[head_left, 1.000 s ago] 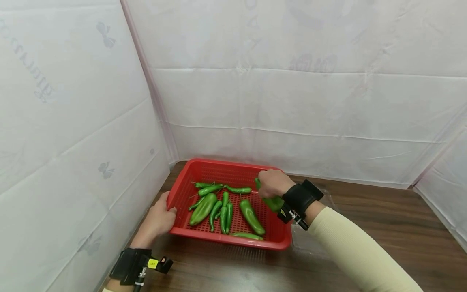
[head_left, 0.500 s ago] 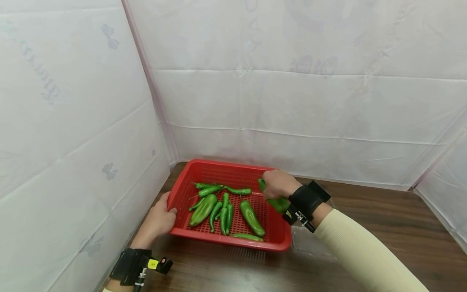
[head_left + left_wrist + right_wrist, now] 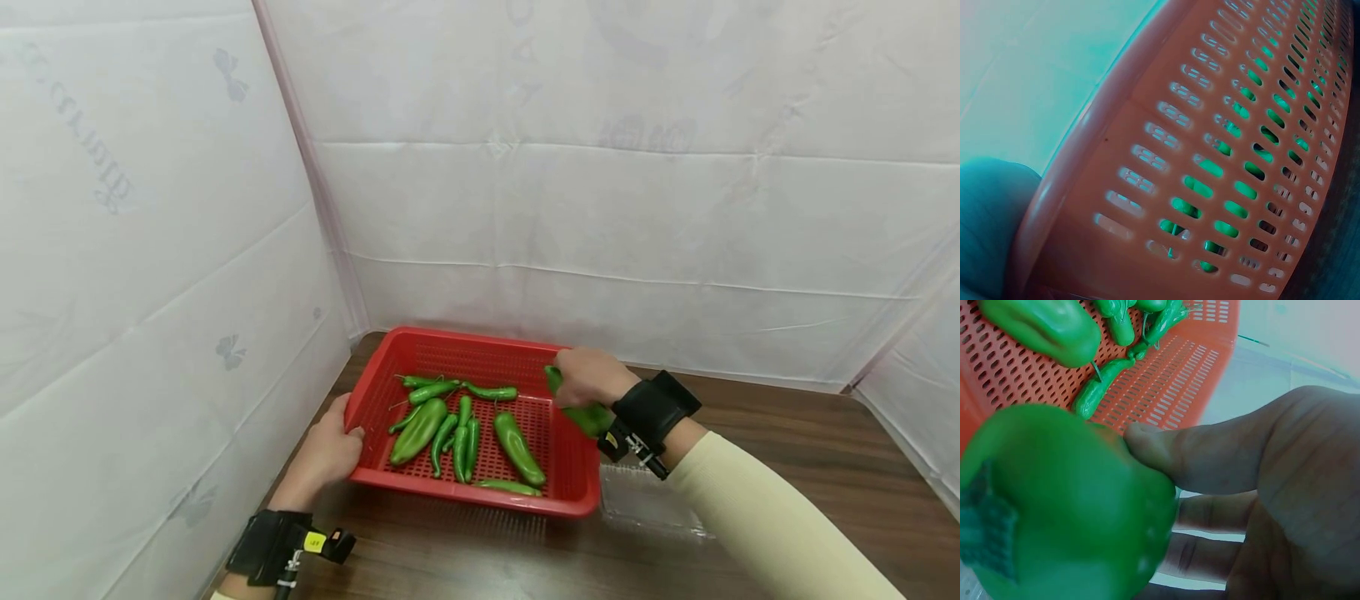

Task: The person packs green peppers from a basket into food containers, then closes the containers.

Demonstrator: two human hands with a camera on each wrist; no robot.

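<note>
The right hand [image 3: 592, 377] had its fingers curled round a large green pepper [image 3: 581, 410], held just above the right wall of the red basket [image 3: 480, 492] on the desk [image 3: 787, 467]. The left hand [image 3: 322, 454] gripped the basket's near-left rim. Carrying the pepper cleanly seemed to call for a firm grip and enough height to clear the wall, with the basket held steady.
</note>
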